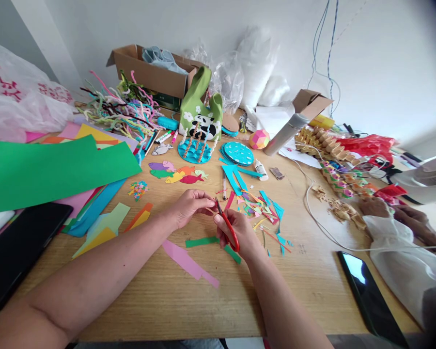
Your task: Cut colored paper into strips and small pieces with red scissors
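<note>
My right hand (240, 231) is closed round a pair of red-handled scissors (234, 237), whose dark blades point up and away toward my left fingers. My left hand (194, 207) pinches a small, narrow strip of paper beside the blades; my fingers hide most of it. Under and in front of my hands lie a green paper strip (202, 242) and a pink paper piece (184, 260). A heap of colourful paper scraps (259, 208) spreads just beyond my right hand. Several cut-out paper fish (176, 173) lie farther back.
Green card (58, 174) and paper sheets cover the left, near a black tablet-like device (25, 247). A grey bottle (287, 133), a white cable (308, 198) and a phone (370, 295) are on the right. Another person's hand (376, 207) rests at the right edge.
</note>
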`<state>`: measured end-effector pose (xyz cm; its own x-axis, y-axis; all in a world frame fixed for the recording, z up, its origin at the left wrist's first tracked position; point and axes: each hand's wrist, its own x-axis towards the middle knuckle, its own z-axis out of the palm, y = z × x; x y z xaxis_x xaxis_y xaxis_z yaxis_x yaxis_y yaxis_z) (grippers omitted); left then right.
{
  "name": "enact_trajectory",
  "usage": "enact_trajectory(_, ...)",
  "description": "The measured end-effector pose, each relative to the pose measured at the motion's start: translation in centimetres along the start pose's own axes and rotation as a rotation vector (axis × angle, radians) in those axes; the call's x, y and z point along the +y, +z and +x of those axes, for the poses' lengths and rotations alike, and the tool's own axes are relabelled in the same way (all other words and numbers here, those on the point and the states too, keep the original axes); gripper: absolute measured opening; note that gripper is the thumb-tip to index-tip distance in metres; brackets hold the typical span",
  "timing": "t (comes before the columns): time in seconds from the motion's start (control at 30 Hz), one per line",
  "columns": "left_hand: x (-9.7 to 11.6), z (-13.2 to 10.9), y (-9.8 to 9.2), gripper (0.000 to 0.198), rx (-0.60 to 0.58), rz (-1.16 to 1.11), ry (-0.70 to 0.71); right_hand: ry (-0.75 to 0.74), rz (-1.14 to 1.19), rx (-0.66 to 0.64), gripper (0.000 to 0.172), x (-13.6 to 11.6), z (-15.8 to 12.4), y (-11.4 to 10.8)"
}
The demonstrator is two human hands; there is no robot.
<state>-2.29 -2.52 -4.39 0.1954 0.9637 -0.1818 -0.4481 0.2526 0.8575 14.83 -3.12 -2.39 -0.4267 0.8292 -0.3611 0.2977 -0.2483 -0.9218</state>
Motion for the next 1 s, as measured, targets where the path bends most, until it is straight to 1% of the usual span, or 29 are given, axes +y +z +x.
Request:
enact_trajectory(0.13,0.08,-0.10,0.19,0.018,-0.023,0.006,-0.012,0.001,0.027,0.000,0.052,0.32,0.29,0.03)
enact_trajectory(0.23,0.21,-0.25,0.56,0.019,-0.006,0.011,-0.032,0.010,0.028,0.004,0.053,0.32,0.38,0.09)
enact_trajectory(0.43,0.25,-0.29,0.78,0.018,0.031,-0.007,-0.017,0.006,0.014,0.001,0.052,-0.12,0.14,0.14)
enact_trajectory(0.67,0.26,-0.18,0.41,0.018,-0.033,0.025,-0.022,0.007,0.022,-0.026,0.050,-0.04,0.09,0.00)
enact_trajectory(1.0,0.05,0.03,0.07,0.015,-0.051,0.039,-0.009,-0.009,0.030,-0.039,0.048,0.00,-0.02,0.03)
